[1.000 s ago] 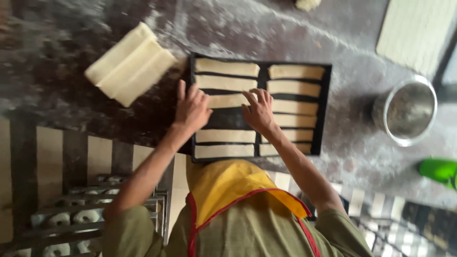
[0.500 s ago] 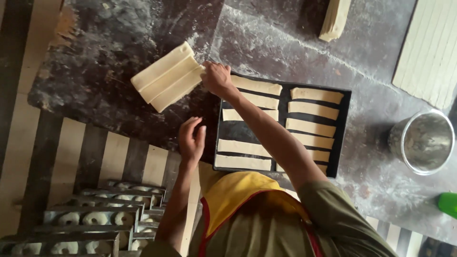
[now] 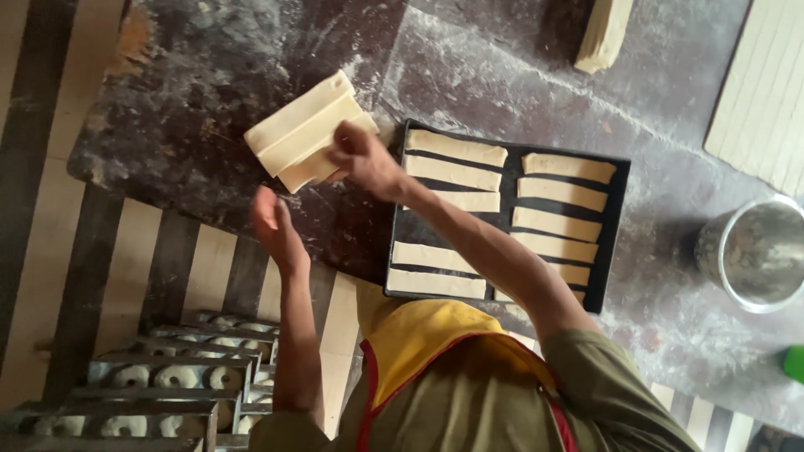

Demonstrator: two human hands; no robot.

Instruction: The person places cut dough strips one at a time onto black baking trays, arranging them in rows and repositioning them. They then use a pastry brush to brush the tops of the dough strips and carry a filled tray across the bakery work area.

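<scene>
The right hand (image 3: 362, 159) rests its fingers on the stack of dough strips (image 3: 306, 134) in the upper middle of the frame, curled over the near edge of the stack, seemingly gripping the lowest strips there, though how many it has is hard to tell. The left hand (image 3: 275, 226) hangs open and empty just below the stack, palm turned toward it, touching nothing. To do this well, I would judge that one strip should be peeled off cleanly with the left hand steadying the rest, and lifted along its length so the soft dough does not stretch or kink. Just right of the stack lies a black tray (image 3: 620, 209), filled with two columns of strips laid side by side with gaps between them. The table (image 3: 209, 75) is dark, mottled stone dusted with flour. A metal bowl (image 3: 758, 251) stands at the right edge, another dough block (image 3: 603, 33) at the top, and a scored dough sheet (image 3: 766, 92) at the upper right. Racks of trays (image 3: 159, 385) with ring-shaped pieces fill the lower left, over a striped floor (image 3: 50, 209).
</scene>
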